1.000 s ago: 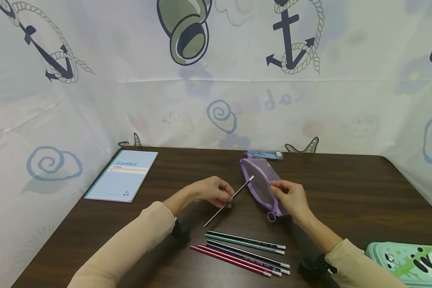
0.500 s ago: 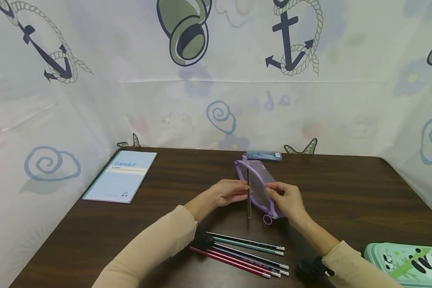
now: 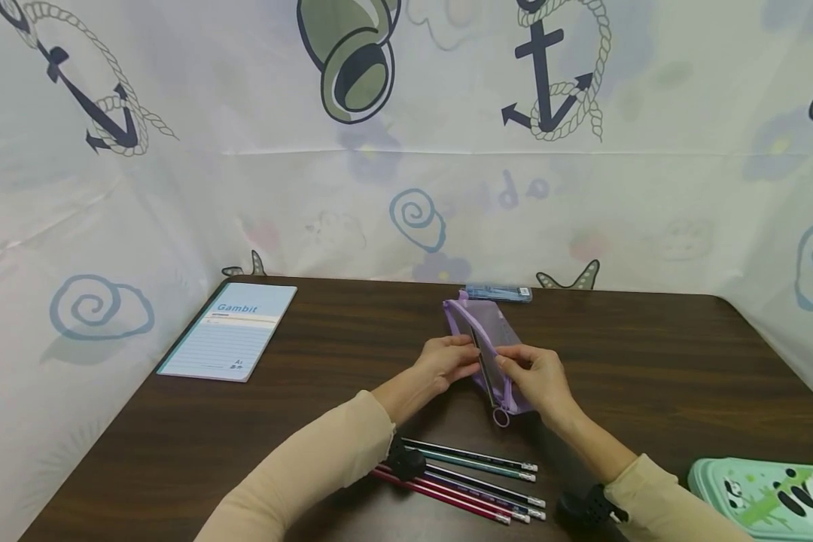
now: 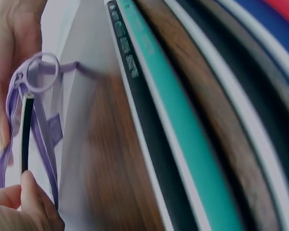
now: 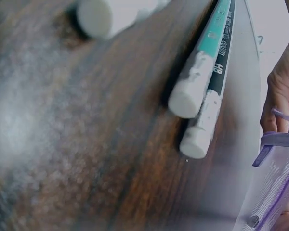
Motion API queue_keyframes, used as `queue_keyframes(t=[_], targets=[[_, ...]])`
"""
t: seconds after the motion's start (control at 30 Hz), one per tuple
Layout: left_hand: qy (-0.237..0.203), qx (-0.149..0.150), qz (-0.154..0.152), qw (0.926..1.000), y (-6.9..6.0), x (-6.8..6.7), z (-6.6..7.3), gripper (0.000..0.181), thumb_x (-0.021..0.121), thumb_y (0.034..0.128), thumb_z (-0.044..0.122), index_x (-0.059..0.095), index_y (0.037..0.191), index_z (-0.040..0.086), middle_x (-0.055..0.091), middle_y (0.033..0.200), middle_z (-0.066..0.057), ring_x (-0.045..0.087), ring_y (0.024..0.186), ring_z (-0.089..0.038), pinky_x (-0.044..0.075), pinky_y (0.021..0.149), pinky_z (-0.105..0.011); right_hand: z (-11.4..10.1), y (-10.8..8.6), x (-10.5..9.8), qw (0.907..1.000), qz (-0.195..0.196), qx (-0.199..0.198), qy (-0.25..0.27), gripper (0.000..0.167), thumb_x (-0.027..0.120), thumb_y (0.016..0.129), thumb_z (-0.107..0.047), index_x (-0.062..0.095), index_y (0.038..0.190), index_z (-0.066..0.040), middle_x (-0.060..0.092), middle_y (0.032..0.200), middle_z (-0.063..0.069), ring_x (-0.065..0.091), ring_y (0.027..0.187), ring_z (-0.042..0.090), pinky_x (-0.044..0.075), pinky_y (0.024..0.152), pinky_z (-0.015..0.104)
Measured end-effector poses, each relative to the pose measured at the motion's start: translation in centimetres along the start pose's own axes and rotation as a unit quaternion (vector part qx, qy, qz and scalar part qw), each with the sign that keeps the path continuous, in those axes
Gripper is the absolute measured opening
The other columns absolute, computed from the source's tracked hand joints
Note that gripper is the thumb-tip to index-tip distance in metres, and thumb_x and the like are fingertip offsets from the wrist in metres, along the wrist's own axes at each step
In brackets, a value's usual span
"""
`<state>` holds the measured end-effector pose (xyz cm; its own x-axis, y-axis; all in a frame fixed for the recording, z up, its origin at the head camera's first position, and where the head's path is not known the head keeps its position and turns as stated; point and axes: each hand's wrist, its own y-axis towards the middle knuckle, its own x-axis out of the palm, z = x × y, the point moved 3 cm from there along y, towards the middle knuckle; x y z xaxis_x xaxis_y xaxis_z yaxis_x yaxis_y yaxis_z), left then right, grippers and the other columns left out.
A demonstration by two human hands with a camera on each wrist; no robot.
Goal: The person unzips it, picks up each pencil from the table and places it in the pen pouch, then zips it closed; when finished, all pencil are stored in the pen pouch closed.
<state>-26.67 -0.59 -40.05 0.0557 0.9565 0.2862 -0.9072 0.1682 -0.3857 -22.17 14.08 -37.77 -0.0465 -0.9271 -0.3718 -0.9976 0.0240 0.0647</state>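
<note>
In the head view, my left hand [image 3: 447, 361] pinches a dark pencil [image 3: 485, 373] at the mouth of a purple mesh pencil pouch [image 3: 504, 324]. My right hand [image 3: 538, 376] grips the near edge of the pouch's zipped opening. From the left wrist, the pencil [image 4: 25, 134] shows between the two spread zipper edges, its end near the round zipper ring [image 4: 42, 72]. How far it reaches inside is hidden. Several eraser-tipped pencils [image 3: 474, 482], black, teal, dark blue and red, lie side by side nearer the body, partly under my left wrist's camera.
A light-blue notebook [image 3: 230, 331] lies at the table's left. Behind the pouch is a flat blue package [image 3: 501, 293]. A mint-green pencil case [image 3: 765, 493] with pandas sits at the front right. Printed cloth [image 3: 278, 203] hangs around the brown table [image 3: 650, 361].
My left hand has moved right, carrying the pencil from beside the pouch to its opening. The pencil has swung from a slant to steeper, then tipped toward the pouch. My right hand keeps its grip.
</note>
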Motion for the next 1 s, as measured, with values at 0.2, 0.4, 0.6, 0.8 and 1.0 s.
queue_keyframes(t=[0.2,0.4,0.6,0.8,1.0], targets=[[-0.002,-0.004,0.008,1.0,0.2,0.6,0.0,0.046,0.056,0.0867,-0.012,0.045,0.132,-0.009,0.055,0.126,-0.026,0.064,0.1,-0.027,0.053,0.087,-0.032,0.1,0.0,0.0,0.9996,-0.006,-0.006,-0.028,0.02,0.063,0.089,-0.006,0.069,0.105,0.003,0.066,0.085,0.01,0.052,0.065,0.006,0.049,0.054,0.019],[-0.011,0.009,0.016,0.9998,0.1,1.1,-0.1,0.047,0.056,0.0861,-0.013,0.046,0.131,-0.01,0.056,0.124,-0.027,0.064,0.099,-0.027,0.054,0.085,-0.032,0.1,0.1,0.1,0.9996,-0.011,-0.008,-0.026,0.02,0.064,0.089,-0.006,0.069,0.106,0.003,0.067,0.085,0.01,0.052,0.063,0.006,0.047,0.053,0.018],[-0.015,0.028,0.021,0.9993,0.0,1.3,-0.4,0.045,0.056,0.0845,-0.014,0.049,0.129,-0.009,0.056,0.125,-0.025,0.065,0.092,-0.021,0.055,0.083,-0.034,0.0,0.2,0.2,0.9996,-0.014,-0.009,-0.022,0.02,0.063,0.089,-0.006,0.069,0.105,0.003,0.068,0.088,0.011,0.053,0.065,0.006,0.048,0.055,0.018],[-0.021,0.026,0.001,0.9994,-0.1,1.3,-0.5,0.046,0.054,0.0867,-0.014,0.045,0.131,-0.011,0.053,0.128,-0.026,0.062,0.103,-0.026,0.052,0.091,-0.037,-0.1,0.4,-0.1,0.9995,0.005,-0.013,-0.029,0.019,0.064,0.088,-0.005,0.069,0.104,0.003,0.065,0.082,0.008,0.05,0.063,0.005,0.044,0.052,0.017],[-0.028,0.023,-0.005,0.9993,-0.3,1.4,-0.4,0.042,0.055,0.0862,-0.015,0.048,0.128,-0.011,0.056,0.124,-0.026,0.063,0.103,-0.027,0.052,0.09,-0.036,-0.3,0.5,-0.2,0.9994,0.011,-0.016,-0.028,0.019,0.064,0.088,-0.005,0.069,0.104,0.003,0.063,0.077,0.005,0.049,0.06,0.005,0.044,0.051,0.017]])
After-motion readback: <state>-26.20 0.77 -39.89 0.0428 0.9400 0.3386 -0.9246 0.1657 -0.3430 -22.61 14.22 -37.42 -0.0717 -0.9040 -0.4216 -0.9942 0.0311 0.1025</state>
